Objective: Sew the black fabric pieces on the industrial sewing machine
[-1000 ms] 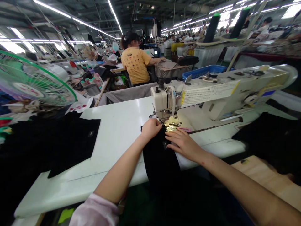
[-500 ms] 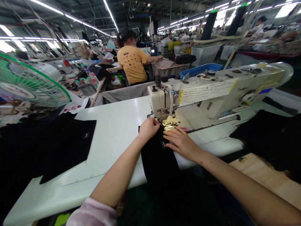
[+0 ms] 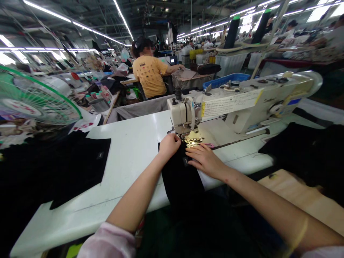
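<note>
A black fabric piece [image 3: 179,179] lies on the white sewing table [image 3: 134,143] and hangs over its front edge, its far end under the presser foot of the white sewing machine [image 3: 228,107]. My left hand [image 3: 169,145] is curled into a loose fist, pressing and gripping the fabric's left side just before the needle. My right hand [image 3: 205,159] lies flat on the fabric's right side, fingers stretched out, beside a small label on the cloth.
A stack of black fabric pieces [image 3: 67,168] lies at the table's left, by a green-rimmed fan [image 3: 32,100]. More black cloth [image 3: 303,154] sits right, above a wooden board [image 3: 301,200]. A person in a yellow shirt [image 3: 150,73] works ahead.
Both hands stay on the fabric at the needle. The view has shifted slightly; the hands have crept a little towards the machine.
</note>
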Demonstrator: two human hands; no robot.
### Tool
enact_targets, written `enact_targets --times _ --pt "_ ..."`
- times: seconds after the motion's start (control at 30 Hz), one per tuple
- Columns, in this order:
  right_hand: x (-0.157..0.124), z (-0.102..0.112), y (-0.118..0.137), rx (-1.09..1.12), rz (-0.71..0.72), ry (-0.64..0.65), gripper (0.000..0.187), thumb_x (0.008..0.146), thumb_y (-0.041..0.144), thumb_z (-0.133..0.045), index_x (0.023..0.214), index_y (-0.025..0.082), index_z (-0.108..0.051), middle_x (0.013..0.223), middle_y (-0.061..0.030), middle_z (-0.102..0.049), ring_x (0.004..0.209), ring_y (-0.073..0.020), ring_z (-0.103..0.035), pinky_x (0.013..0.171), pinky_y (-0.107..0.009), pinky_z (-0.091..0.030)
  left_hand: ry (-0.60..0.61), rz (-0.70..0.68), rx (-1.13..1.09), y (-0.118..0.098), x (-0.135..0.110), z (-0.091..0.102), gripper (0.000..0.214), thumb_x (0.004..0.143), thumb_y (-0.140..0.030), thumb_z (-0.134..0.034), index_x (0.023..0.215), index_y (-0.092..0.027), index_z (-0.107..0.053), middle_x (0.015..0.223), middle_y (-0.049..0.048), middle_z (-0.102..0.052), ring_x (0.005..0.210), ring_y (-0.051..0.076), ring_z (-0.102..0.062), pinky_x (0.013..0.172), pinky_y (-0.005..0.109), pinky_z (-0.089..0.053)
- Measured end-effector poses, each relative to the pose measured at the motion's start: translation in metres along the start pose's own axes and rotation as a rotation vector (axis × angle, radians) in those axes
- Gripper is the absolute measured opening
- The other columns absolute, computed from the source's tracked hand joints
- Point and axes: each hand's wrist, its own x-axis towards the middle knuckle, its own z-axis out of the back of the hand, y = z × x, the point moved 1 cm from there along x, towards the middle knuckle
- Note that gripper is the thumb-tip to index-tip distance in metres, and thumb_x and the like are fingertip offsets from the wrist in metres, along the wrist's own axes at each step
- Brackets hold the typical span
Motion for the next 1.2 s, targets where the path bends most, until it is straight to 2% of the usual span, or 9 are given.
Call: enact_targets --times 0.13,0.23,0.37,0.43,0.5,0.63,0.77,0.87,1.2 --pt "-0.001 0.000 -0.002 -0.004 0.008 -0.020 0.027 0.098 0.027 -0.055 0.121 0.018 -0.066 0.131 -0.0104 -0.065 0.124 -0.0268 -0.057 0.108 -0.053 -0.038 -0.014 -0.016 0.009 -0.005 -0.001 0.004 0.016 0.085 -0.021 -0.054 0.079 -0.017 -0.068 0.086 0.0095 -0.071 0.083 0.023 -0.067 0.076 0.031 -0.049" --pt "-0.009 0.007 0.005 0.003 0.004 -0.067 0.026 0.098 0.023 -0.051 0.119 0.018 -0.067 0.128 -0.0116 -0.067 0.121 -0.0274 -0.059 0.108 -0.054 -0.037 -0.051 -0.039 0.011 -0.006 -0.022 0.015 0.019 0.085 -0.020 -0.057 0.099 -0.015 -0.068 0.108 0.0132 -0.068 0.102 0.027 -0.064 0.091 0.038 -0.047" --pt "-0.028 0.030 0.039 0.122 0.090 -0.225 0.035 0.093 0.016 -0.048 0.125 0.018 -0.061 0.122 -0.0107 -0.069 0.114 -0.0242 -0.062 0.107 -0.050 -0.041 -0.269 -0.161 -0.163 0.002 -0.097 0.031 0.028 0.084 -0.014 -0.053 0.112 -0.016 -0.058 0.111 0.0096 -0.063 0.108 0.022 -0.059 0.098 0.036 -0.045" --pt "-0.037 0.039 0.062 0.188 0.198 -0.202 0.045 0.087 0.013 -0.050 0.131 0.019 -0.056 0.124 -0.0100 -0.067 0.115 -0.0240 -0.060 0.106 -0.050 -0.042 -0.525 -0.219 -0.327 0.007 -0.149 0.030 0.025 0.080 -0.008 -0.050 0.102 -0.018 -0.055 0.098 0.0055 -0.060 0.096 0.019 -0.058 0.090 0.034 -0.048" --pt "-0.042 0.039 0.083 0.188 0.304 -0.103 0.051 0.084 0.010 -0.049 0.134 0.018 -0.052 0.128 -0.0105 -0.064 0.117 -0.0241 -0.057 0.108 -0.051 -0.040 -0.665 -0.239 -0.386 0.010 -0.199 0.018 0.024 0.076 -0.005 -0.048 0.094 -0.020 -0.050 0.089 0.0024 -0.054 0.086 0.017 -0.056 0.081 0.032 -0.049" --pt "-0.040 0.021 0.105 0.067 0.418 -0.045 0.030 0.091 0.009 -0.047 0.117 0.014 -0.061 0.113 -0.0110 -0.067 0.104 -0.0237 -0.058 0.102 -0.047 -0.043 -0.559 -0.153 -0.290 0.006 -0.254 -0.016 0.021 0.078 -0.015 -0.058 0.095 -0.020 -0.047 0.084 0.0010 -0.053 0.073 0.015 -0.055 0.067 0.027 -0.047" --pt "-0.034 0.007 0.107 0.107 0.386 -0.172 0.015 0.095 0.014 -0.049 0.093 0.016 -0.064 0.088 -0.0075 -0.067 0.084 -0.0207 -0.059 0.080 -0.038 -0.048 -0.444 0.022 -0.182 0.003 -0.257 -0.023 0.011 0.083 -0.023 -0.060 0.084 -0.022 -0.048 0.067 -0.0042 -0.051 0.058 0.013 -0.052 0.056 0.024 -0.039" --pt "-0.035 0.009 0.108 0.158 0.320 -0.228 0.013 0.094 0.015 -0.052 0.098 0.016 -0.064 0.088 -0.0073 -0.067 0.082 -0.0202 -0.059 0.075 -0.036 -0.047 -0.466 0.013 -0.201 0.005 -0.254 -0.013 0.010 0.086 -0.019 -0.054 0.079 -0.022 -0.048 0.065 -0.0042 -0.051 0.057 0.012 -0.051 0.056 0.024 -0.037" --pt "-0.041 0.015 0.112 0.124 0.404 -0.219 0.025 0.092 0.011 -0.055 0.113 0.018 -0.066 0.092 -0.0068 -0.069 0.085 -0.0200 -0.061 0.078 -0.038 -0.049 -0.452 -0.102 -0.334 -0.001 -0.259 0.001 0.017 0.091 -0.014 -0.046 0.076 -0.020 -0.051 0.071 0.0000 -0.053 0.062 0.012 -0.051 0.060 0.024 -0.040"
